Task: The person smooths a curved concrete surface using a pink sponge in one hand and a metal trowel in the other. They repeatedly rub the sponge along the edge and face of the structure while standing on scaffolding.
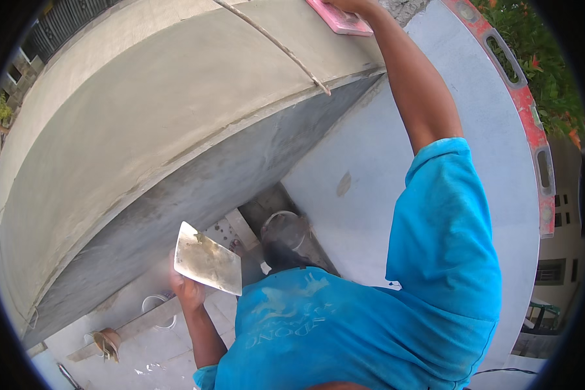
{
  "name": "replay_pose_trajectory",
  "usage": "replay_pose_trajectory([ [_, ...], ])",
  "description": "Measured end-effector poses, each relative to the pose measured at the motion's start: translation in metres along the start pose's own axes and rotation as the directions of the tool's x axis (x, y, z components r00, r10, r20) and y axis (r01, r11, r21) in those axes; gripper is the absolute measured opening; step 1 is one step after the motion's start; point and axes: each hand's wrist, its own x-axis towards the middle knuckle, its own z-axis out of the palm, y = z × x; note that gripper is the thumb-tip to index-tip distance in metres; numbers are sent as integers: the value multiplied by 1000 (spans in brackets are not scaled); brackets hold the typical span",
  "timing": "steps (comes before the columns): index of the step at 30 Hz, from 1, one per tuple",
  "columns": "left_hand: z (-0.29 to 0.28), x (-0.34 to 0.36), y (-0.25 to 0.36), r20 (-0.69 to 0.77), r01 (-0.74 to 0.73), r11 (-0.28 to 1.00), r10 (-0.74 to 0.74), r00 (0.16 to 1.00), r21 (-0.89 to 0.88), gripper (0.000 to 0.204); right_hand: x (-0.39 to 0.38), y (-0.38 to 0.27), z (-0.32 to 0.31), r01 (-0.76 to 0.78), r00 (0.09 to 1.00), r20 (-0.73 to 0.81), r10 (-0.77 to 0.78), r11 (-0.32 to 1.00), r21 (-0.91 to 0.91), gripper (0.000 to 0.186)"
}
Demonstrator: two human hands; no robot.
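My left hand (188, 290) grips a pale rectangular mortar board (209, 261) from beneath, close to my body. Grey smears of mortar mark its tilted upper face. At the top edge of the head view, my right hand (350, 5) is closed on a pink plastering float (339, 21). The float lies at the upper surface of the grey plastered ledge (136, 123), near the corner with the pale wall (357, 156). Part of the right hand is cut off by the frame.
A thin stick (273, 40) lies over the ledge. A red spirit level (525, 110) rests along the right wall's top. Below are a round bucket (285, 229), a white bucket (156, 303), a brown container (107, 339) and a plank (133, 328). Leafy plants (539, 58) grow beyond the wall.
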Motion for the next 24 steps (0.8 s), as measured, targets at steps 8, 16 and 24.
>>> replay_pose_trajectory([
  [8, -5, -9, -19, -151, 91, 993, -102, 983, -77, 58, -163, 2, -79, 306, 869, 397, -294, 951, 34, 31],
  [16, -11, -9, -13, -53, 84, 992, -90, 995, -98, 60, -16, 7, -20, 34, 992, -121, -46, 995, -96, 28],
  [24, -5, -13, -20, -122, 95, 992, -104, 987, -82, 57, -128, 1, -39, 245, 960, 147, -238, 969, -30, 28],
])
